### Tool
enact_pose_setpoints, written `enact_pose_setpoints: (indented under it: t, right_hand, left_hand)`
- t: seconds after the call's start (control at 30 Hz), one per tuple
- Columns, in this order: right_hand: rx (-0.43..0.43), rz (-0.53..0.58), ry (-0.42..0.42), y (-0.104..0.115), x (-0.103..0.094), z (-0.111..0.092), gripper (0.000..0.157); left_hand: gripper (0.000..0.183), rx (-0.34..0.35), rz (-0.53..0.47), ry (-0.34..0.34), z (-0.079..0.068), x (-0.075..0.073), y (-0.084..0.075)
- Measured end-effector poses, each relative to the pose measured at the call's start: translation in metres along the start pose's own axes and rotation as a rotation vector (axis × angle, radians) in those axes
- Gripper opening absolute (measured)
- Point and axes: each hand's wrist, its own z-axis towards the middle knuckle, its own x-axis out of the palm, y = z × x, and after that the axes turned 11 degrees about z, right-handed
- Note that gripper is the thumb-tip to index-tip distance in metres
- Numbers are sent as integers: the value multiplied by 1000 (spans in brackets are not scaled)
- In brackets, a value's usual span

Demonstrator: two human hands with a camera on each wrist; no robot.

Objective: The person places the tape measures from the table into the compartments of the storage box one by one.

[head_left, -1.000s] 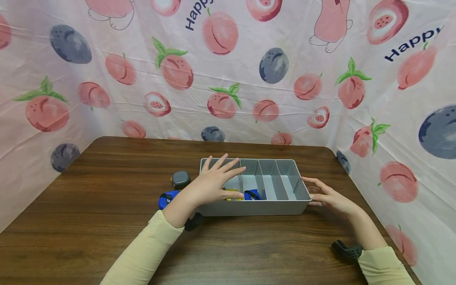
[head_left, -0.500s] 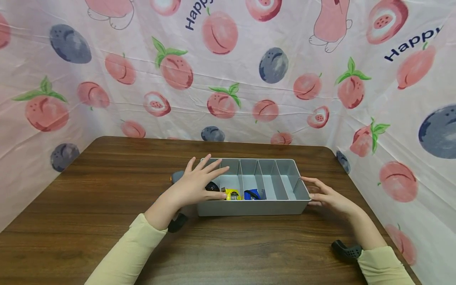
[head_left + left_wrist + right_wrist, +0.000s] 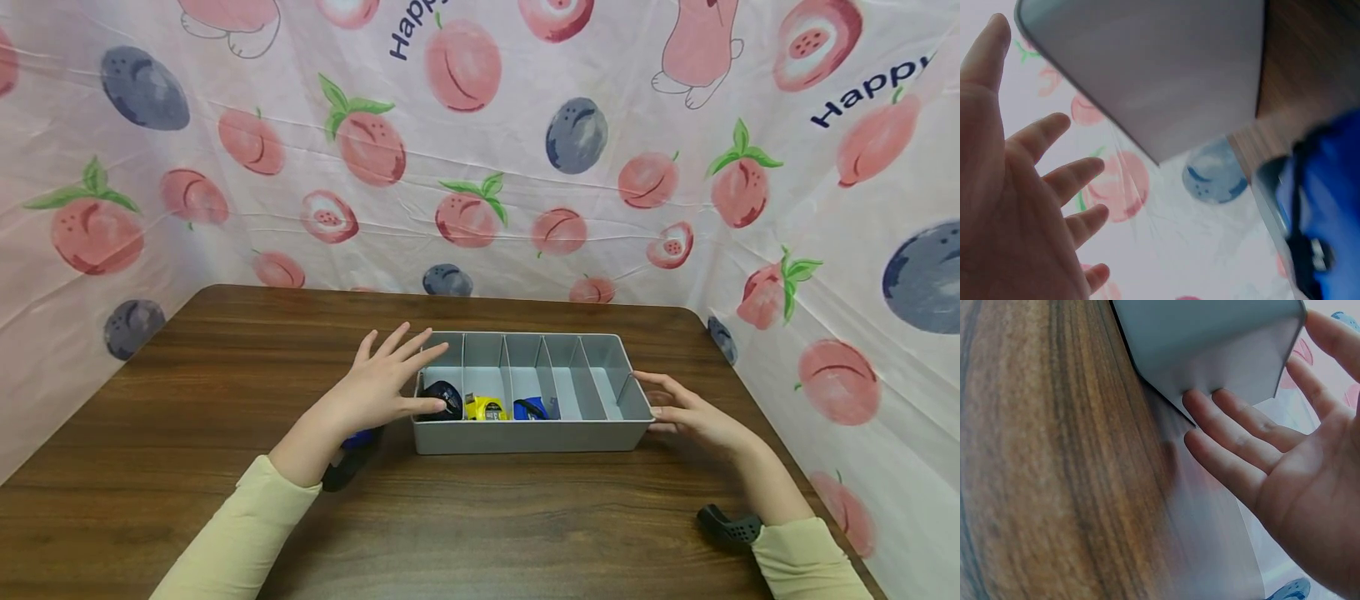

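1. Change: over the last second the left hand shifted leftward, from above the compartments to the near-left end of the long, pale-grey, plastic-looking divided box. The dark, rounded, glossy case in the leftmost compartment now shows, partly behind the thumb.
2. Inference: left hand carries nothing, so it is probably between pieces; box probably being kept steady from its right end.
3. Left grip: fingers and thumb spread wide, nothing held. Thumb contact with dark case: cannot tell.
4. Right hand: fingers fairly straight, fingertips touching the box's right end wall; grip not curled round anything.
5. Contents, next two compartments rightward: compact yellow case with dark label; blue case with black strap. All three look like tape measures, probably hard-shelled.
6. Outside the box, on the table, near the left wrist: bright-blue rounded case with black band; just behind it in the left wrist view, a smooth grey rounded shape, only partly visible.
7. Textures: box walls smooth and matte, dividers thin and upright; table brown, wood-grained; backdrop a creased pale sheet with fruit print.
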Motion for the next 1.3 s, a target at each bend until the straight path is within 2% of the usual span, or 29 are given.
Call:
enact_pose_setpoints:
  t: [0.2,0.3,0.6,0.83,1.0,1.3]
  right_hand:
    - [-7,0,2,1,0,-1,55]
    - [-6,3,2,1,1,-1,55]
    - [-17,14,17,1,1,-1,54]
    - [-12,8,12,2,2,-1,54]
    - [-13,12,14,3,2,-1,54]
    - [-23,6,23,3,3,-1,53]
  left_hand:
    - [84,-34,15,-80,-5,-6,12]
    - [83,-59,17,-94,-6,-10,17]
    - [82,-123,1,-70,-9,-13,31]
    - [81,-128,-19,-75,-8,-8,40]
    - [81,-133,-51,-46,-9,-3,47]
    - [80,-99,-99,-10,-11,7,60]
